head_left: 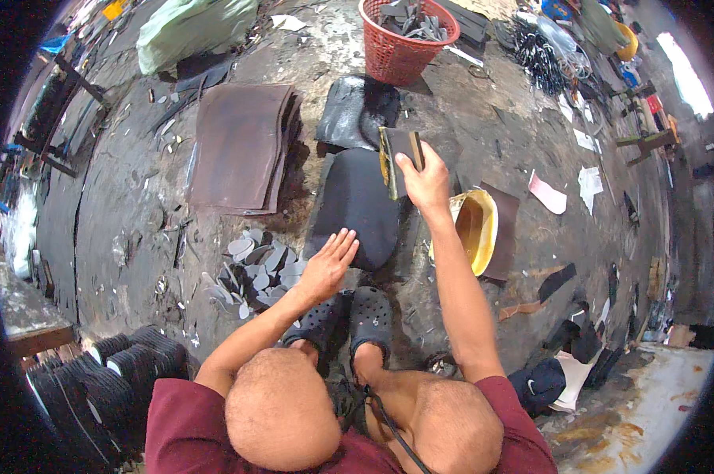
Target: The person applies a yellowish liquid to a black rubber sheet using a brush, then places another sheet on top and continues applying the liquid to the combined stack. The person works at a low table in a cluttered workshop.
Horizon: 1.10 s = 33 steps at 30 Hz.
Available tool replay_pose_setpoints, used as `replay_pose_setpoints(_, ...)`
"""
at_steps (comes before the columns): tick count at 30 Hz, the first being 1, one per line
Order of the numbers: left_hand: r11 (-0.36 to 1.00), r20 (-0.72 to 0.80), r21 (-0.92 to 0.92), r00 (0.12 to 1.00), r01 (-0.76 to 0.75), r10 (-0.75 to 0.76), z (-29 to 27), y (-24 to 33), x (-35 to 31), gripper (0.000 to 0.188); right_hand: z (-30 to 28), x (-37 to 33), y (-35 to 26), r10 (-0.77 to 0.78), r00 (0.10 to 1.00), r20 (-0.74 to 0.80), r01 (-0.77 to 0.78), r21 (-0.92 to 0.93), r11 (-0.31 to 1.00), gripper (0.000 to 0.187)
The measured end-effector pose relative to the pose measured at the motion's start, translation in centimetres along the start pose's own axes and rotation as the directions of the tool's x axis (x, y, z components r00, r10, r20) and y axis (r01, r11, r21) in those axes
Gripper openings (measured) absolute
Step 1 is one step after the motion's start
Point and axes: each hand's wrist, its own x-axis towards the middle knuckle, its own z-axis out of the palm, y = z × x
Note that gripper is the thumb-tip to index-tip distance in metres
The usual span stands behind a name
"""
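My left hand [331, 265] lies with fingers stretched over the near left edge of a smooth black sheet [361, 205], which rests on a flat dark board between my feet and the middle of the floor. Above the sheet's right side, my right hand [426, 182] grips a flat dark rectangular spreader [405, 158] crusted with yellowish residue along its left edge. Beside my right forearm, a tilted pale container [483, 237] with yellow-brown glue-like stuff inside sits against a brown sheet [508, 221]. Just beyond the black sheet lies a glossy, wet-looking black piece [357, 110].
A stack of brown sheets [238, 146] lies left of the board. Nearer me is a pile of small grey cutouts [258, 272]. A red basket [404, 59] of grey scraps stands at the far side. Black sole-shaped pieces [96, 387] are stacked at lower left.
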Motion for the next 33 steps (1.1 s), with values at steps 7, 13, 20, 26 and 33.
replay_pose_setpoints(7,1.000,-0.082,0.005,0.997,-0.011,0.011,2.9,-0.1,-0.9,0.058,5.3,-1.6,3.9,0.240,0.970,0.027,-0.212,-0.378,0.901,0.051)
replay_pose_setpoints(13,0.995,-0.147,-0.085,0.988,-0.054,0.041,2.9,-0.4,-1.7,0.052,4.9,-4.3,3.7,0.283,0.957,-0.069,-0.274,-0.541,0.795,0.048)
replay_pose_setpoints(20,0.994,-0.060,-0.103,0.997,-0.048,0.042,1.8,-0.1,-1.9,0.052,10.0,8.1,1.1,0.059,0.845,0.531,0.287,-0.544,0.789,0.038)
replay_pose_setpoints(26,0.997,-0.064,-0.021,0.995,-0.073,0.071,2.4,-0.7,-2.5,0.053,15.5,-0.8,-3.2,-0.046,0.190,0.981,0.806,-0.129,0.578,0.040)
replay_pose_setpoints(33,0.997,0.041,-0.064,0.998,-0.049,0.051,1.3,-0.8,-0.7,0.058,9.1,2.1,-2.0,-0.225,0.750,0.622,0.564,-0.424,0.709,0.040)
